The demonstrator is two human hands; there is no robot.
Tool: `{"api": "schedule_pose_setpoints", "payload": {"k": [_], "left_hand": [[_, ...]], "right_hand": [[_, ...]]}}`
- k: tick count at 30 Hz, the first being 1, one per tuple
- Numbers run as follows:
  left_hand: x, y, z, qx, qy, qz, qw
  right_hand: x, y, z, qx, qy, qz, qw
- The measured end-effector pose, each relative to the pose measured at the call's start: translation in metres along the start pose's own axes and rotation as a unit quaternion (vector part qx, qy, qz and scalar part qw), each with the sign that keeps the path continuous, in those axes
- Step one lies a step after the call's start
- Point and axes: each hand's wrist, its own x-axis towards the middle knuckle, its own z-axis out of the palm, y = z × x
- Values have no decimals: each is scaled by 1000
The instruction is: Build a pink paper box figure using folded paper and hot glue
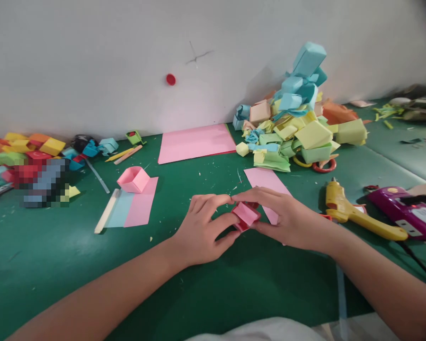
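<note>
Between both hands, just above the green table, is a small folded paper box (247,214), red outside with pink paper in its middle. My left hand (211,227) grips its left side with bent fingers and thumb. From the right, my right hand (279,215) closes on the opposite side, its fingertips meeting those of the left at the far edge. The box's underside is hidden. Partly under my right hand lies a pink paper strip (266,182). To the left, an open pink paper box (133,180) rests on pink and light blue paper pieces (140,208).
A wooden stick (107,210) lies at the left. Pink sheets (197,143) lie by the wall. Folded paper pieces (287,128) are heaped at back right, near red-handled scissors (324,165). A yellow glue gun (358,215) and a purple power strip (406,210) lie right.
</note>
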Motion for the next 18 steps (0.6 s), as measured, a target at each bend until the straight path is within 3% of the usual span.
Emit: {"api": "schedule_pose_setpoints", "payload": {"k": [2, 5, 13, 18], "left_hand": [[0, -1, -2, -23, 45, 10, 999], [0, -3, -4, -79, 64, -5, 995], [1, -11, -2, -179, 40, -90, 979], [3, -12, -2, -210, 12, -52, 976]], "right_hand": [[0, 0, -1, 0, 4, 0, 1000], [-1, -1, -2, 5, 3, 13, 1000], [-2, 1, 1, 10, 13, 24, 1000], [-1, -2, 3, 26, 19, 21, 999]]}}
